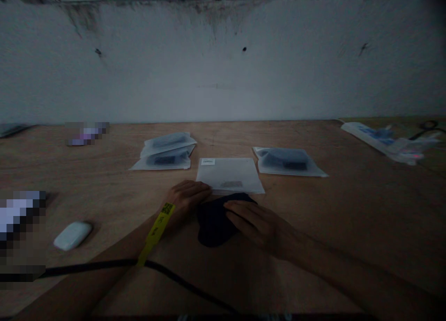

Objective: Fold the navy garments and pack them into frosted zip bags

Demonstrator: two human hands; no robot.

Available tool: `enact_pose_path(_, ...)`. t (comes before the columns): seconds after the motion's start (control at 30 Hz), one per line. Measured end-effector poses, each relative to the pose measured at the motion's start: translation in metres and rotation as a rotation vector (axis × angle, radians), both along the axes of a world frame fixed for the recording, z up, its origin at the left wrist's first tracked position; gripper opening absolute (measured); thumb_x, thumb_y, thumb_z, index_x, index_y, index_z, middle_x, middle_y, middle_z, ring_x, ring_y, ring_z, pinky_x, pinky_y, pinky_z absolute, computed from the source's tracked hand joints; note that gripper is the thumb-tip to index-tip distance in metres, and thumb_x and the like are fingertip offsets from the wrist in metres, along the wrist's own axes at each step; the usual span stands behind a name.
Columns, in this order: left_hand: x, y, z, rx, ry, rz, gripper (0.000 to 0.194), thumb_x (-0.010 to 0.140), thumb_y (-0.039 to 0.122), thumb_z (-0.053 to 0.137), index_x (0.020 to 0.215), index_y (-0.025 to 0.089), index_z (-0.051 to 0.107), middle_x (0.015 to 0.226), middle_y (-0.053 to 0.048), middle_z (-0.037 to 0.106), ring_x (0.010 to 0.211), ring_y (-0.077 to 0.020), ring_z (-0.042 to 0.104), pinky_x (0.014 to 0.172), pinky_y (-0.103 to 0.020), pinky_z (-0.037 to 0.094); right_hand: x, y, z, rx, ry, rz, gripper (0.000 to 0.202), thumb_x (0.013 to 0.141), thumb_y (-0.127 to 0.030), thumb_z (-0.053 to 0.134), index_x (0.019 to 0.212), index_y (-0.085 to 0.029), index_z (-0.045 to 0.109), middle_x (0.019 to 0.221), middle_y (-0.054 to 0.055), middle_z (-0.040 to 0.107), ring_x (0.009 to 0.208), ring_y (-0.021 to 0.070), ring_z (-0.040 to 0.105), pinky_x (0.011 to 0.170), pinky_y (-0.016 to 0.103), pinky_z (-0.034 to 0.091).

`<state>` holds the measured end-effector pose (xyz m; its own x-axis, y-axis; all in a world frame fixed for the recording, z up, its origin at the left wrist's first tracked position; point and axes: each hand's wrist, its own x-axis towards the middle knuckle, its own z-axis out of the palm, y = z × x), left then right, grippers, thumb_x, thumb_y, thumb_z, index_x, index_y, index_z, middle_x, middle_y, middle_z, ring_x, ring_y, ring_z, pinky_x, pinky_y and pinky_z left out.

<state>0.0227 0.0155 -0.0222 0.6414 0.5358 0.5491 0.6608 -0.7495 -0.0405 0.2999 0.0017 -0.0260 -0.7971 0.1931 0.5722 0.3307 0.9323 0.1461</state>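
Note:
A dark folded cloth (218, 223) lies on the wooden table, close to its front middle. My right hand (259, 223) rests on the cloth's right part, its fingers stretched out over it. My left hand (186, 195) is at the cloth's upper left, by the lower left corner of a flat translucent bag (228, 172) with a small white label. Its fingers point right; whether they pinch anything is too dark to tell. The flat bag lies just behind the cloth.
Two filled translucent bags (165, 156) overlap at the back left, and another filled bag (289, 162) is at the back right. A white power strip (369, 140), a white case (73, 235) and a black cable (94, 266) with a yellow tag (156, 232) also show.

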Motion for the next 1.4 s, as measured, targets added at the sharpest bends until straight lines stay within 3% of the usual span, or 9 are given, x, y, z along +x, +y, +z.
enact_pose_path(0.17,0.0,-0.005,0.003,-0.036,-0.064,0.051,0.021,0.1,0.019,0.05,0.106,0.013,0.068,0.103,-0.01,0.074,0.087,-0.0208,0.072,0.073,-0.032,0.059,0.0,0.005,-0.002,0.016,-0.045,0.051,0.023,0.093,-0.01,0.058,0.114,-0.015,0.065,0.125,0.01,0.067,0.115,0.0239,0.06,0.095,0.043,0.055)
enact_pose_path(0.37,0.007,-0.012,0.006,-0.05,-0.133,0.032,0.015,0.098,0.02,0.054,0.107,0.016,0.065,0.104,-0.007,0.072,0.084,-0.0151,0.071,0.072,-0.024,0.057,-0.003,0.002,-0.007,0.036,0.053,0.163,0.016,0.092,-0.014,0.062,0.107,-0.018,0.065,0.124,0.009,0.068,0.122,0.0224,0.058,0.101,0.039,0.053)
enact_pose_path(0.6,0.007,-0.016,0.01,-0.064,-0.077,-0.075,0.023,0.103,0.022,0.046,0.12,0.015,0.06,0.109,-0.011,0.071,0.095,-0.0182,0.072,0.079,-0.029,0.06,-0.004,0.007,-0.007,-0.232,0.086,-0.01,0.028,0.098,-0.01,0.044,0.122,-0.014,0.056,0.133,0.014,0.062,0.131,0.0239,0.052,0.103,0.045,0.053)
enact_pose_path(0.73,0.004,-0.013,0.01,-0.042,-0.073,-0.081,0.029,0.104,0.025,0.042,0.126,0.015,0.058,0.118,-0.014,0.069,0.099,-0.0211,0.071,0.081,-0.033,0.061,0.001,0.011,-0.003,-0.351,0.113,-0.118,0.035,0.1,-0.015,0.038,0.134,-0.016,0.046,0.135,0.015,0.061,0.12,0.0202,0.062,0.093,0.038,0.06)
enact_pose_path(0.9,0.003,-0.008,0.011,-0.106,-0.043,-0.094,0.031,0.103,0.025,0.043,0.128,0.015,0.058,0.132,-0.015,0.062,0.119,-0.025,0.063,0.098,-0.041,0.056,0.007,0.01,-0.007,-0.234,0.098,-0.16,0.029,0.1,-0.014,0.039,0.127,-0.015,0.049,0.136,0.017,0.059,0.119,0.0203,0.063,0.083,0.033,0.062)
enact_pose_path(1.03,0.003,-0.008,0.013,-0.286,-0.119,-0.031,0.034,0.106,0.024,0.036,0.133,0.018,0.055,0.126,-0.009,0.068,0.118,-0.0202,0.064,0.101,-0.038,0.055,0.006,0.006,-0.004,-0.093,-0.001,-0.273,0.03,0.096,-0.008,0.041,0.122,-0.016,0.055,0.138,0.013,0.059,0.119,0.0239,0.062,0.076,0.032,0.063)
enact_pose_path(1.17,0.005,-0.011,0.014,-0.277,-0.1,-0.09,0.035,0.105,0.025,0.038,0.136,0.019,0.055,0.126,-0.008,0.068,0.122,-0.0209,0.061,0.106,-0.039,0.052,0.003,0.002,0.003,0.028,-0.03,-0.391,0.034,0.091,-0.003,0.041,0.116,-0.012,0.061,0.126,0.014,0.067,0.112,0.026,0.064,0.063,0.028,0.061)
enact_pose_path(1.3,0.008,-0.014,0.015,-0.247,-0.08,-0.107,0.037,0.106,0.028,0.039,0.14,0.02,0.05,0.13,-0.006,0.066,0.124,-0.0191,0.061,0.108,-0.036,0.051,0.003,0.002,0.006,0.08,-0.035,-0.407,0.035,0.088,-0.001,0.042,0.114,-0.011,0.063,0.121,0.014,0.069,0.112,0.0256,0.063,0.068,0.028,0.059)
enact_pose_path(1.4,0.008,-0.015,0.015,-0.255,-0.097,-0.097,0.039,0.106,0.03,0.04,0.142,0.022,0.049,0.133,-0.005,0.065,0.124,-0.02,0.06,0.105,-0.037,0.054,0.005,0.004,0.004,0.073,-0.046,-0.403,0.043,0.087,0.0,0.043,0.126,-0.011,0.057,0.121,0.014,0.069,0.109,0.0243,0.065,0.07,0.029,0.059)
